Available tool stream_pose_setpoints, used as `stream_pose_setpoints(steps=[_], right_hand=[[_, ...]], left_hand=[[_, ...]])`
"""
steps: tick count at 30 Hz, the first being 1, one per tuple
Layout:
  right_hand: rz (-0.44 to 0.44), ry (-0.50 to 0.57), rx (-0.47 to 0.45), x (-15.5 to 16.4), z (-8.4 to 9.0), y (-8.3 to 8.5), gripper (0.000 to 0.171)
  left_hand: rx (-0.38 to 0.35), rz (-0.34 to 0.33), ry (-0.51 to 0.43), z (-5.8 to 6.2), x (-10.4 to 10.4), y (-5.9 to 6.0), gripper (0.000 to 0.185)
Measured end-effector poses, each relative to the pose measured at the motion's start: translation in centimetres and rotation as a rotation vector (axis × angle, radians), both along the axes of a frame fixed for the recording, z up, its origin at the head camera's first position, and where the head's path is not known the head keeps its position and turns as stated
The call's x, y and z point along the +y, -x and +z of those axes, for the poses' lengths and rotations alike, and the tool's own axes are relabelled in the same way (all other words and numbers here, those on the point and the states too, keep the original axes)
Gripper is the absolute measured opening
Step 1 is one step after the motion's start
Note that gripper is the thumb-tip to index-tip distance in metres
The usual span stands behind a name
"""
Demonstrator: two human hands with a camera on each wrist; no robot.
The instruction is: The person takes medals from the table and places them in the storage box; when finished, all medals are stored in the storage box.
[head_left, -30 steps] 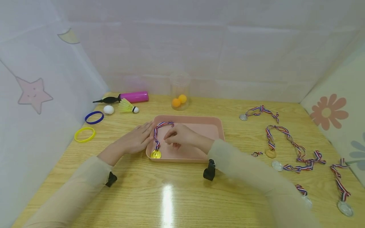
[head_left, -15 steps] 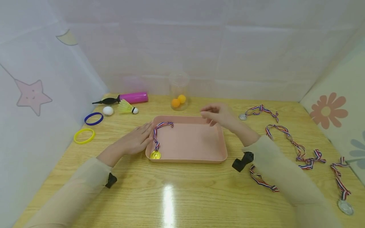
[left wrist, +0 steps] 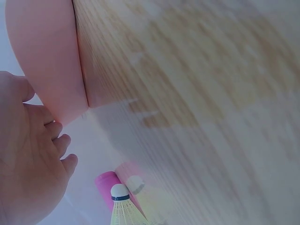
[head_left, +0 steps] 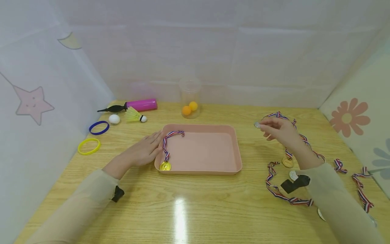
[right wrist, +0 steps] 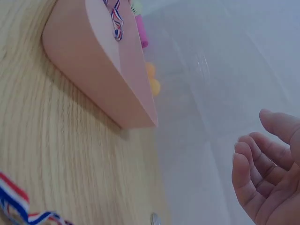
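My left hand rests with straight fingers on the left rim of the pink tray. In the left wrist view its fingers lie against the tray's wall. Inside the tray, at the left, lies a gold medal with a striped ribbon. My right hand hovers over the back right of the table beside a small silver medal, partly covering its ribbon. The right wrist view shows thumb and fingers apart, holding nothing, with the silver medal below on the table.
Several more ribboned medals lie at the right, among them a gold one and a silver one. Behind the tray stands a clear jar with orange balls. A pink pump, shuttlecock, white ball and wristbands sit at left.
My right hand has left the inside of the tray, crossed its back right corner and moved right to the silver medal. The left hand has stayed on the tray's rim.
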State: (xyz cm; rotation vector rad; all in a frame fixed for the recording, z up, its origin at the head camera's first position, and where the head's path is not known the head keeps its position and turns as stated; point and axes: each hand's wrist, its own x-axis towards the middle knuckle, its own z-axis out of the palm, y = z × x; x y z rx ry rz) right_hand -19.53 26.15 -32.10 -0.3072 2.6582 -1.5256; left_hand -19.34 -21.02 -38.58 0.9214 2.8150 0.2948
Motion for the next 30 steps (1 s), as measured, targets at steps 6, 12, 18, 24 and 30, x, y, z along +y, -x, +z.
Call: stream_pose_setpoints(steps=[6, 12, 18, 24, 30], right_hand=[[-0.053, -0.053, -0.028, 3.6, -2.2, -1.0, 0.042], [-0.047, -0.093, -0.068, 6.4, -3.9, -2.4, 0.044], [-0.055, -0.221, -0.145, 8.7, -5.5, -3.5, 0.047], [-0.071, -0.295, -0.161, 10.2, -6.8, -3.9, 0.040], [-0.071, -0.445, -0.158, 10.8, -8.0, -3.7, 0.045]], left_hand=[[0.005, 0.005, -0.004, 0.0, 0.0, -0.1, 0.056], [-0.001, 0.007, -0.007, -0.1, 0.1, 0.0, 0.057], [0.002, 0.006, -0.001, -0.1, 0.1, 0.0, 0.057], [-0.010, 0.014, 0.001, -0.1, 0.0, 0.0, 0.057], [-0.011, 0.013, 0.000, 0.1, 0.1, -0.2, 0.057]])
